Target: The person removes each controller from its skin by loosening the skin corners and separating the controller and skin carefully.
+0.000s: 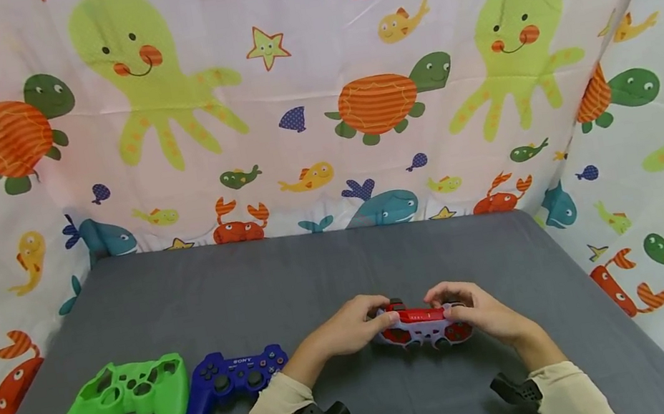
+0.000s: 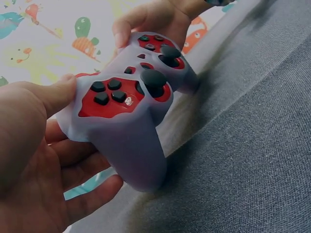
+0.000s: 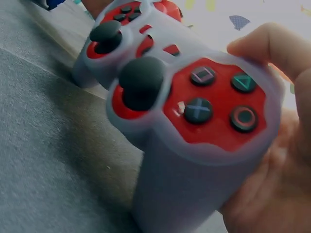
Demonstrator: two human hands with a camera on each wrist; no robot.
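Note:
A red game controller with black sticks and buttons sits inside a translucent whitish silicone cover. Its red shell shows along the edge away from the person and through the cover's openings around the buttons. My left hand grips one end, the thumb pressing at the cover's edge beside the direction buttons and the fingers underneath. At the other end my right hand holds the cover near the shape-marked buttons. In the wrist views the cover wraps both handles, the near one hanging close over the cloth.
Left of the hands, a blue game controller lies on the grey tabletop. Next to it is a green silicone controller cover with open holes. Curtains printed with sea animals stand behind and at both sides.

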